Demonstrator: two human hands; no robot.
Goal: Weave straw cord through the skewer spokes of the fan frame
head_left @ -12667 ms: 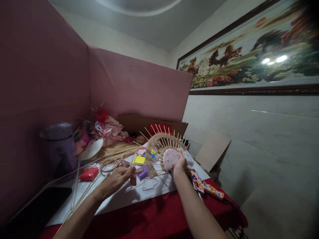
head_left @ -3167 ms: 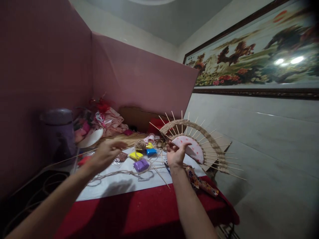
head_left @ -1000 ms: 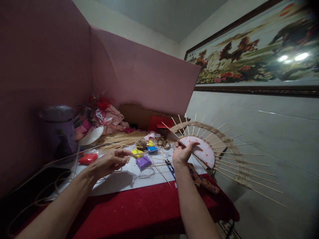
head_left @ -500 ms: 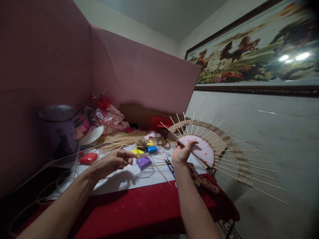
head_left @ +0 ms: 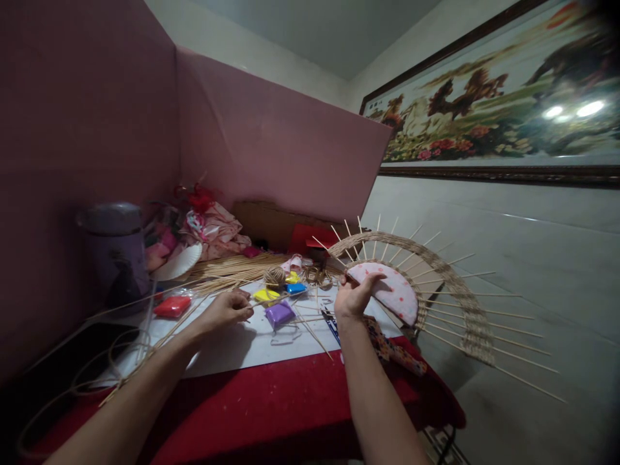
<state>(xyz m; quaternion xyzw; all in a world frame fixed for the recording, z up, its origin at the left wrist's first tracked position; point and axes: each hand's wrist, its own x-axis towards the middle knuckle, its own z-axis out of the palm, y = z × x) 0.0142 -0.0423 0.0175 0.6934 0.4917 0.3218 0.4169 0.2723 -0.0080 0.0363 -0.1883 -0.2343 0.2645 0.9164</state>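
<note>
My right hand (head_left: pixel 357 298) grips a half-round woven fan (head_left: pixel 477 323) by its white centre panel with pinkish-red dots, thumb lying across the front. Thin wooden sticks radiate from the panel through an inner braid and a wider outer band of twisted tan cord; some stick ends poke beyond the band. At the left, my left hand (head_left: pixel 227 311) is closed, thumb and fingers pinching a thin wooden stick (head_left: pixel 281 299) that points right above the purple clay packet (head_left: pixel 279 314). Its other fingers are curled, partly hidden.
Red (head_left: pixel 173 307), yellow (head_left: pixel 266 295) and blue (head_left: pixel 296 289) packets lie on white paper. Behind are a twine ball (head_left: pixel 274 276) and a bundle of sticks (head_left: pixel 232 268). Scissors (head_left: pixel 331 325) lie beside my right wrist. A purple flask (head_left: pixel 116 258) stands left; loose cord (head_left: pixel 113 352) loops below.
My left hand has drawn back slightly left, and a thin stick now shows in its fingers, with more stick visible by the left forearm. The fan has barely shifted.
</note>
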